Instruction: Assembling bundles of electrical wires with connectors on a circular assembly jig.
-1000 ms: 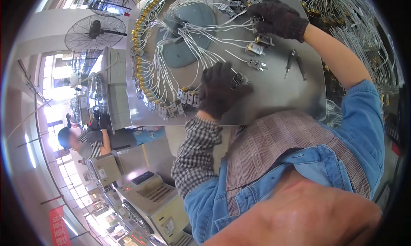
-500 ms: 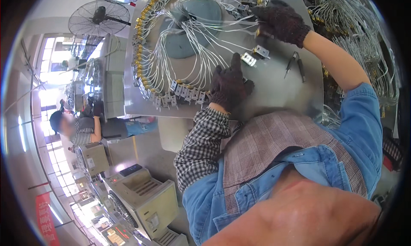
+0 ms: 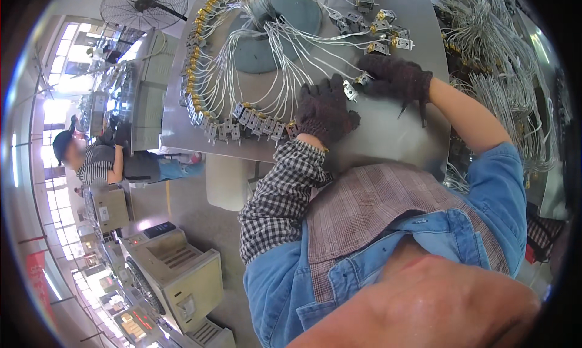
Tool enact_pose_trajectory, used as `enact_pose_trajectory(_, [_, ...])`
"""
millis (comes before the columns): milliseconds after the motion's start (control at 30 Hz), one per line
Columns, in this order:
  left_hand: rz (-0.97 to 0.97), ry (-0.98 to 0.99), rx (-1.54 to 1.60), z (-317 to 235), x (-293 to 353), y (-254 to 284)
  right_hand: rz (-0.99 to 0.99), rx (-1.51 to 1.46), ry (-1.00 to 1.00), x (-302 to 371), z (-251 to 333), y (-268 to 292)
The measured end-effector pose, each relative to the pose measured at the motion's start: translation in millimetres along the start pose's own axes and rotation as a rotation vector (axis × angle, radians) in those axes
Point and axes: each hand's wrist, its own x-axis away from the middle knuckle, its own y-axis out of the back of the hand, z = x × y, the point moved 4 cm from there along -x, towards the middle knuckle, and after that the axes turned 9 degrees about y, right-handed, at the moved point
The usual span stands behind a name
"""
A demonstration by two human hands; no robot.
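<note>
Both my hands wear dark knitted gloves. My left hand point(image 3: 327, 110) rests over the metal table, fingers stretched forward, beside a small silver metal connector point(image 3: 350, 91) on a white wire. My right hand point(image 3: 395, 79) reaches in from the right, its fingertips closed at another small metal connector point(image 3: 362, 78); the thumb side is partly hidden. White wires point(image 3: 285, 51) fan out from a bundle on a round grey-green pad point(image 3: 251, 56). Several wired connectors point(image 3: 260, 123) line the near left part of the table, and more point(image 3: 388, 34) sit beyond my right hand.
The metal table point(image 3: 388, 133) has brass-ended wires point(image 3: 193, 63) curving round its left side. Two slim dark tools point(image 3: 422, 115) lie partly under my right hand. Wire bundles point(image 3: 515, 99) fill the right. A person point(image 3: 106, 163), a fan point(image 3: 145, 6) and beige machines point(image 3: 182, 275) are left.
My right hand has come nearer from the far connectors to one close to my left hand, now partly covering the tools. My left hand has stayed nearly in place. The view has shifted slightly.
</note>
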Motion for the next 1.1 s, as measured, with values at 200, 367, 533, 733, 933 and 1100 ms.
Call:
enact_pose_trajectory(200, [-0.08, -0.065, 0.163, -5.2, -10.1, -14.6, 0.0, 0.264, 0.415, -13.2, 7.9, -33.1])
enact_pose_trajectory(367, [-0.032, -0.086, 0.161, -1.4, -5.0, -12.8, 0.1, 0.118, 0.452, -25.3, 14.3, -28.5])
enact_pose_trajectory(533, [0.03, -0.144, 0.291, 12.6, -11.2, -4.1, 0.567, -0.381, 0.215, -48.4, 19.4, -18.6])
enact_pose_trajectory(733, [0.094, -0.198, 0.233, 16.5, -17.4, -18.3, 0.247, 0.052, 0.156, -30.3, 40.3, 0.1])
enact_pose_trajectory(933, [0.083, -0.095, 0.068, 0.0, -8.1, 3.2, -0.174, 0.394, 0.045, -7.7, -16.9, 57.6])
enact_pose_trajectory(1100, [-0.04, -0.023, 0.2, -17.1, -18.7, 20.6, 0.106, 0.296, 0.131, 4.0, -54.5, -20.9])
